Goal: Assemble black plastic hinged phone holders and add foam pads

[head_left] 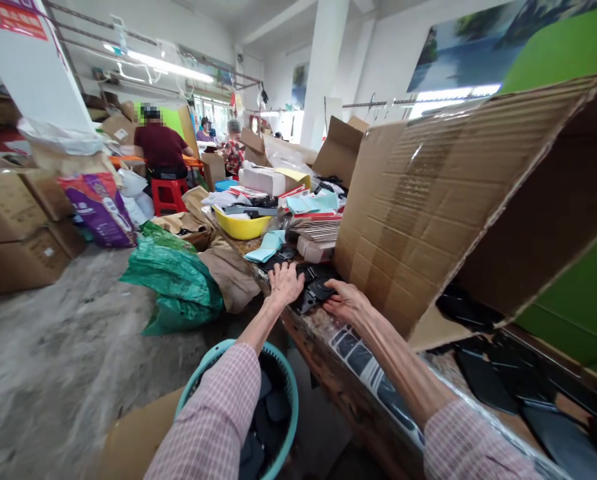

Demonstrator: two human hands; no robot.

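Note:
My left hand [284, 283] lies at the near edge of the workbench, fingers spread and bent, touching a black part at its left side. My right hand [347, 301] pinches the right edge of that flat black plastic part [318, 291], which has ribs and slots and whose exact kind I cannot make out. More dark pieces [281, 255] and a light blue paper slip [267, 245] lie just beyond my left hand. Below my left forearm stands a turquoise basket [292, 400] with several black pieces [264, 420] in it.
A big open cardboard box [403, 213] rises on the bench to my right, with flat black pieces [486, 380] nearby. Beyond my hands are stacked cards [318, 229] and a yellow basin [243, 227]. Green sacking [173, 287] lies on the floor. A person [161, 147] sits further back.

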